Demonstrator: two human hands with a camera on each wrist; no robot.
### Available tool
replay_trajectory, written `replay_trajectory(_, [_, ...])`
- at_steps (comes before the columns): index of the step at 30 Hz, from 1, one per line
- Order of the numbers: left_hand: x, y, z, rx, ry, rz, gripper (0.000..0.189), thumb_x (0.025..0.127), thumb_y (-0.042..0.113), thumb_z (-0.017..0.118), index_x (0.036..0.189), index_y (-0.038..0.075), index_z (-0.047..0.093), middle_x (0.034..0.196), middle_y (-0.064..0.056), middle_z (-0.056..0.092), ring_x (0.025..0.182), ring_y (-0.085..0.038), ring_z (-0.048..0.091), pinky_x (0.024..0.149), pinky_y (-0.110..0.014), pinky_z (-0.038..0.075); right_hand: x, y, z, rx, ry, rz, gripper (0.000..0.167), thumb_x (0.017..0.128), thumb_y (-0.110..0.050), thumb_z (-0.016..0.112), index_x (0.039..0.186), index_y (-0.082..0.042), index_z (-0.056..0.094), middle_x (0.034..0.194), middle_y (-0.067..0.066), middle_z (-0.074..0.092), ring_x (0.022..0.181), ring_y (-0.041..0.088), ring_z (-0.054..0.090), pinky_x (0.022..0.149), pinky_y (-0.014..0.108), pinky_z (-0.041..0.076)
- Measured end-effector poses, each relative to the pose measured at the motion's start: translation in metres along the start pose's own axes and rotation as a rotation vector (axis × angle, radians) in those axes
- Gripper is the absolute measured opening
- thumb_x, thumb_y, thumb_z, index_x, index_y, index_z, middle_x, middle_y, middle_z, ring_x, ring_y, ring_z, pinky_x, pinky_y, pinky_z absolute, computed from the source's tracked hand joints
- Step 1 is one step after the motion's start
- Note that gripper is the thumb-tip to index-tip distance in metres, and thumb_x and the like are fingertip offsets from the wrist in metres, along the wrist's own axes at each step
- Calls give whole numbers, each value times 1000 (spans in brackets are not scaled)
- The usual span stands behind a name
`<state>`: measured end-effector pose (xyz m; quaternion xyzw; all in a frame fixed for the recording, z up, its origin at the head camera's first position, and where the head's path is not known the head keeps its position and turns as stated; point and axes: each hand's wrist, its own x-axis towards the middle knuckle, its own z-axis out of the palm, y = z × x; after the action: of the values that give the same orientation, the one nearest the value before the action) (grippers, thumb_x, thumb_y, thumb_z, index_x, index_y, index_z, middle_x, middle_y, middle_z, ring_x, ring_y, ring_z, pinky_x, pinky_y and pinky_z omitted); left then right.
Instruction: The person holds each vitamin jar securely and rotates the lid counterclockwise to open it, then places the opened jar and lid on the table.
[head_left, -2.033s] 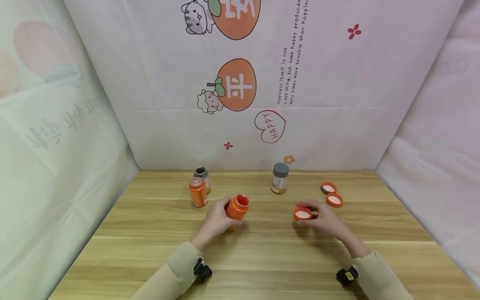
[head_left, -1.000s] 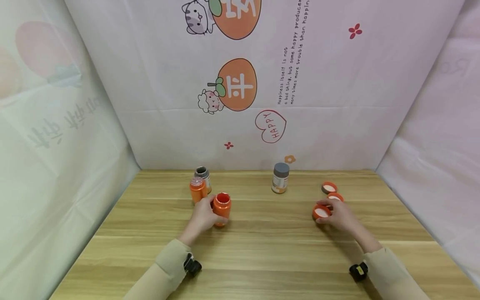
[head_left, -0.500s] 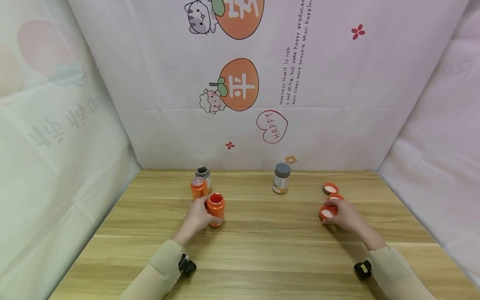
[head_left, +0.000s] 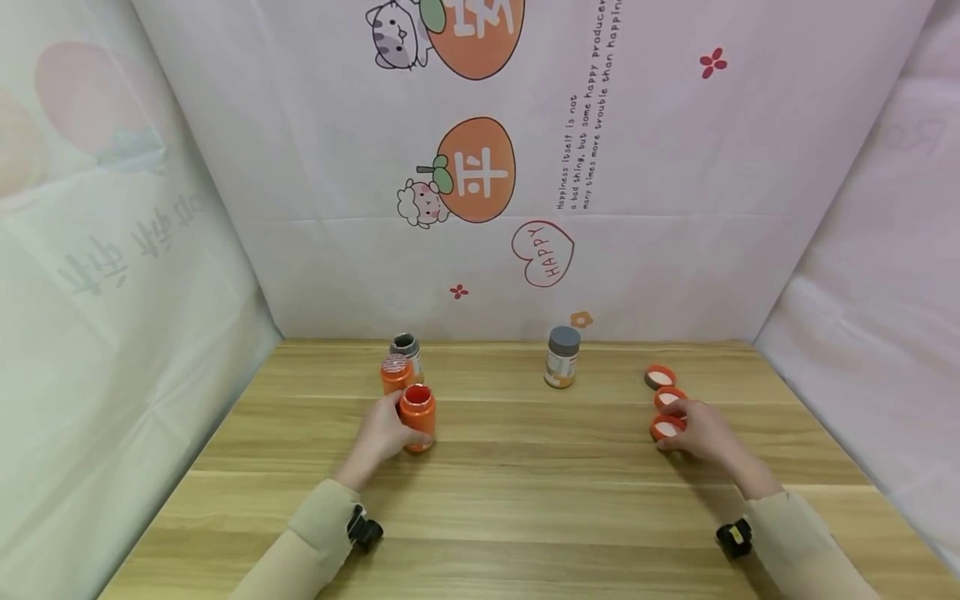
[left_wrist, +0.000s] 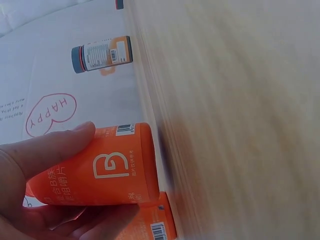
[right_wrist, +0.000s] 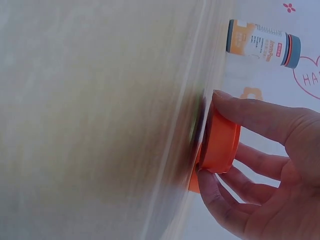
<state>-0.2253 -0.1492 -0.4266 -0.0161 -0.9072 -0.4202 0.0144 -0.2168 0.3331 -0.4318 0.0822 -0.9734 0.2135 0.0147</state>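
My left hand [head_left: 382, 430] grips an uncapped orange pill bottle [head_left: 417, 419], its mouth facing up. In the left wrist view the thumb lies along one side of that bottle [left_wrist: 105, 165] and the fingers go behind it, with its base close over the table. Just behind it stands a second orange bottle [head_left: 394, 375], and behind that an open grey bottle [head_left: 406, 347]. With thumb and fingers my right hand [head_left: 699, 429] pinches an orange cap [head_left: 667, 428], white inside up, right at the tabletop. Another orange cap [head_left: 670, 398] lies just beyond it.
A capped grey bottle [head_left: 562, 358] stands at the back middle of the wooden table [head_left: 525, 500]. At the back right lies a grey cap [head_left: 660, 377] with its inside up. Printed white cloth [head_left: 337, 275] walls in the back and both sides.
My left hand has carried the orange bottle leftward to the other bottles. My right hand has brought the orange cap rightward, beside the other caps, and lower toward the table.
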Motion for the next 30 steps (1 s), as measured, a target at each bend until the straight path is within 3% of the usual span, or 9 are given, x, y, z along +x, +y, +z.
replay_trajectory(30, [2,-13,-18,-3,0,-73,62,63,5,85,118,0,57,115,-16,64,104,-32,62,93,-51,46,-2,16,-11,49,-62,126,64,68,-21,83,114,14,56,109,31,59,93,37,55,81,53,44])
